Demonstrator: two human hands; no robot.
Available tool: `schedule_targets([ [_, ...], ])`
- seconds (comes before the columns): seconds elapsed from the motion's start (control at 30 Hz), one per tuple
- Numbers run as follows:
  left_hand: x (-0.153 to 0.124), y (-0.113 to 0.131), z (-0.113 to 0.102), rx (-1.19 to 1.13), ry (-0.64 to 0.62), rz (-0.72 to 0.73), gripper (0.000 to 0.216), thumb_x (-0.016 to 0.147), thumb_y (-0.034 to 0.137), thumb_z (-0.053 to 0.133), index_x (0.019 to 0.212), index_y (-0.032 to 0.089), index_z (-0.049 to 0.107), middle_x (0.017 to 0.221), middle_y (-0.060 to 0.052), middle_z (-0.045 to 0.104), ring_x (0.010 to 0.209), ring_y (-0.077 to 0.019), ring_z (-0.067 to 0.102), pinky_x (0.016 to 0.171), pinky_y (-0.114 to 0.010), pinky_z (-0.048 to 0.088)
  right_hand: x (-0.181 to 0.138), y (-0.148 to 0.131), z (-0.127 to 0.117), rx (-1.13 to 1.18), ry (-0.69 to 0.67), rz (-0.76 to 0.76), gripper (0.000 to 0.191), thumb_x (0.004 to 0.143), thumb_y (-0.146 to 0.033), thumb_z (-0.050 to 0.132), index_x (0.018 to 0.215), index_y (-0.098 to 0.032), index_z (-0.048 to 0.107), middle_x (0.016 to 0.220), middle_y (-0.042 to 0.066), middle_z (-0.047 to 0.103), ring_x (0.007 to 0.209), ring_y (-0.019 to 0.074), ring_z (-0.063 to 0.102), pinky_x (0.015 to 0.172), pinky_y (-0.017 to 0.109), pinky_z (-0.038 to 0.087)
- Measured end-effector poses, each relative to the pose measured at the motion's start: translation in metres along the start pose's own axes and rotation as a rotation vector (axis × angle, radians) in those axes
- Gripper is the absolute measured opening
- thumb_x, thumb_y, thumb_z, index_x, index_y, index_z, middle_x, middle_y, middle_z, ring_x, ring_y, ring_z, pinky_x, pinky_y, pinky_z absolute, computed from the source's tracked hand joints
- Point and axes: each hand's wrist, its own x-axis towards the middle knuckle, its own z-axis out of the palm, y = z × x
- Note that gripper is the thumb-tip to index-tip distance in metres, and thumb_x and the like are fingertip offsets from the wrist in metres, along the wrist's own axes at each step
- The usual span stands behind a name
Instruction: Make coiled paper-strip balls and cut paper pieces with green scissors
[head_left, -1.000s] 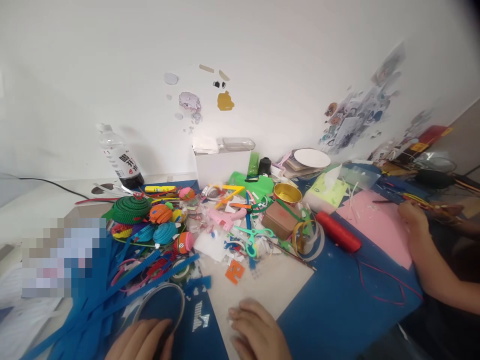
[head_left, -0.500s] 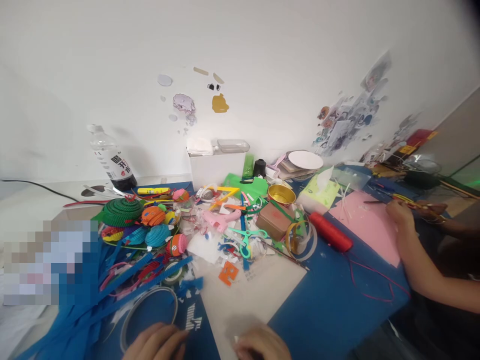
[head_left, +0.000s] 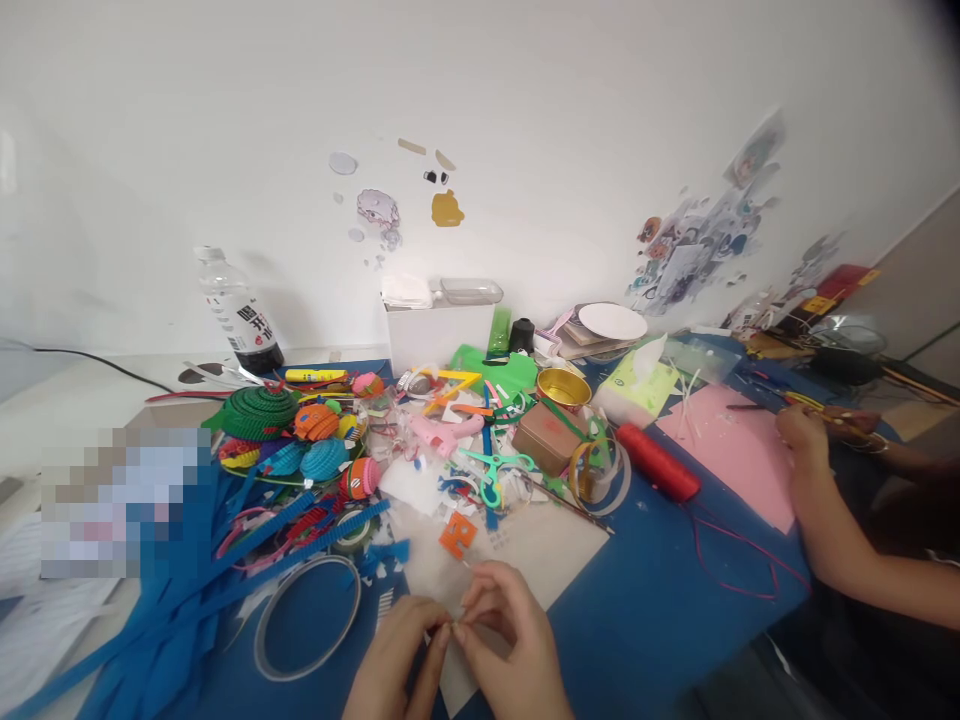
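Observation:
My left hand and my right hand meet at the bottom middle of the view, fingertips pinched together over a beige sheet on the blue table cover. Both pinch something very small that I cannot make out. A clear tape ring lies just left of my left hand. An orange paper cut-out lies just beyond my fingers.
Coloured paper craft, blue strips, teal scissors, a pink glue gun, a brown box, a red thread spool, a bottle and a white box crowd the table. Another person's forearm rests at right by a pink sheet.
Both my hands have risen from the bottom edge and come together, fingertips now pinched over the beige sheet. The view has shifted slightly.

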Motion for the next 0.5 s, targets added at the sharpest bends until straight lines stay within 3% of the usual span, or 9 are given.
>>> schedule_targets([
  [0.23,0.000,-0.003,0.002,-0.001,0.025,-0.169,0.019,0.084,0.033,0.044,0.074,0.022,0.055,0.066,0.002,0.059,0.062,-0.0128,0.059,0.057,-0.018,0.047,0.002,-0.012,-0.002,-0.210,-0.090,-0.246,0.009,0.078,-0.011,0.050,0.078,-0.020,0.052,0.079,0.002,0.054,0.076,0.0143,0.056,0.068,0.024,0.046],
  [0.5,-0.004,0.000,0.002,-0.073,-0.026,-0.221,0.021,0.085,0.037,0.043,0.076,0.022,0.056,0.069,0.001,0.060,0.066,-0.0136,0.059,0.060,-0.020,0.047,0.001,-0.011,-0.002,-0.298,-0.114,-0.184,0.009,0.082,-0.013,0.045,0.078,-0.020,0.049,0.080,0.002,0.053,0.077,0.0154,0.054,0.070,0.025,0.043],
])
